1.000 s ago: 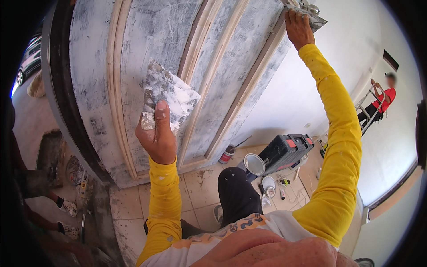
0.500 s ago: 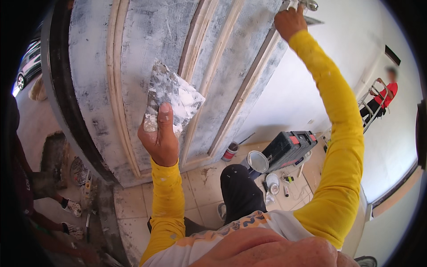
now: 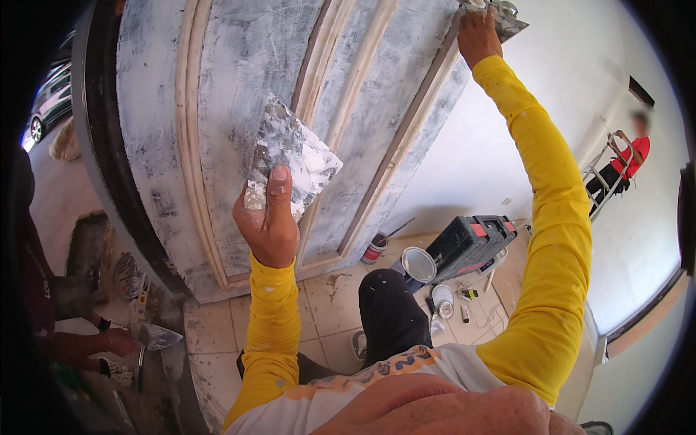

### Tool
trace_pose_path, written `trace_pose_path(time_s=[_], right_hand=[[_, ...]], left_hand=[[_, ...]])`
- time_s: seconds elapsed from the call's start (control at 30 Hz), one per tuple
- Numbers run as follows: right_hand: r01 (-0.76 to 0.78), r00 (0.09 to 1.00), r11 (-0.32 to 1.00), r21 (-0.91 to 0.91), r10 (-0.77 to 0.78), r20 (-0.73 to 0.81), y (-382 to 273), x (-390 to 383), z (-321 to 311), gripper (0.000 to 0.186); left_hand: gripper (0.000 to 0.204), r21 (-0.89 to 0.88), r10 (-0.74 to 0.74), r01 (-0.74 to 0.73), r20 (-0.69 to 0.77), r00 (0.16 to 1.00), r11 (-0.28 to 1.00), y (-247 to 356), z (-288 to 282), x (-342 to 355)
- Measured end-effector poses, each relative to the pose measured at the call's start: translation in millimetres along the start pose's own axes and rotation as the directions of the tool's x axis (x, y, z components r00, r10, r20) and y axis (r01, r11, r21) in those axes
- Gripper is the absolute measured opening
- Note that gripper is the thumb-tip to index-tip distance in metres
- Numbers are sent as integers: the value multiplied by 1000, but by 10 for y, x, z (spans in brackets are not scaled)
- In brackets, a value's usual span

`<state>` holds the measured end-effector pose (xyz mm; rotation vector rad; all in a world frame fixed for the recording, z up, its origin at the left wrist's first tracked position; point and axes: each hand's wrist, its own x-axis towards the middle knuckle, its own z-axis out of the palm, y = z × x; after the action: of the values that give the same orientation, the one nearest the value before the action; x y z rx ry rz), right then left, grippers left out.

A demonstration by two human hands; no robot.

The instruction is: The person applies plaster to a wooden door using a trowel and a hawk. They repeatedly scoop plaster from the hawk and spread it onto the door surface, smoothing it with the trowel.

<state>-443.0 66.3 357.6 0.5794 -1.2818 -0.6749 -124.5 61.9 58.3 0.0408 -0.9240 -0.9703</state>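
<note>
In my left hand (image 3: 267, 225) is a flat metal scraper (image 3: 279, 145) loaded with white putty, my thumb pressed on its face. It is held up in front of a large door panel (image 3: 239, 80) smeared white and grey, with raised wooden mouldings (image 3: 428, 94). My right arm is stretched to the top right, where my right hand (image 3: 478, 38) grips a putty knife by the door's far edge. The knife's grey blade (image 3: 513, 27) shows beside my fingers; its handle is mostly hidden. A shiny metal door handle (image 3: 505, 9) is close by.
On the tiled floor stand a paint can (image 3: 374, 250), an open bucket (image 3: 418, 267) and a black tool case (image 3: 471, 246). At lower left a co-worker's hand (image 3: 119, 341) holds a broad blade (image 3: 159, 336). At right, a person in red (image 3: 638, 156) stands at a ladder (image 3: 603, 177).
My right hand has moved slightly right and down, and more of its blade shows. My left hand and the scraper have shifted a little right. The co-worker's hand with a blade has come into view.
</note>
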Motion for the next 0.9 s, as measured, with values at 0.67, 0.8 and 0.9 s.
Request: trace_pose_path(time_s=[0.67,0.8,0.9], right_hand=[[113,875,960,255,-217,433,-205,147,-471,36],[69,936,979,194,-130,327,-338,-53,-690,32],[-65,983,997,41,57,172,-348,-89,-578,35]], left_hand=[[24,15,-101,100,57,993,995,78,126,-127],[23,-15,-133,134,43,990,991,86,121,-142],[22,6,-96,95,70,993,995,61,113,-134]])
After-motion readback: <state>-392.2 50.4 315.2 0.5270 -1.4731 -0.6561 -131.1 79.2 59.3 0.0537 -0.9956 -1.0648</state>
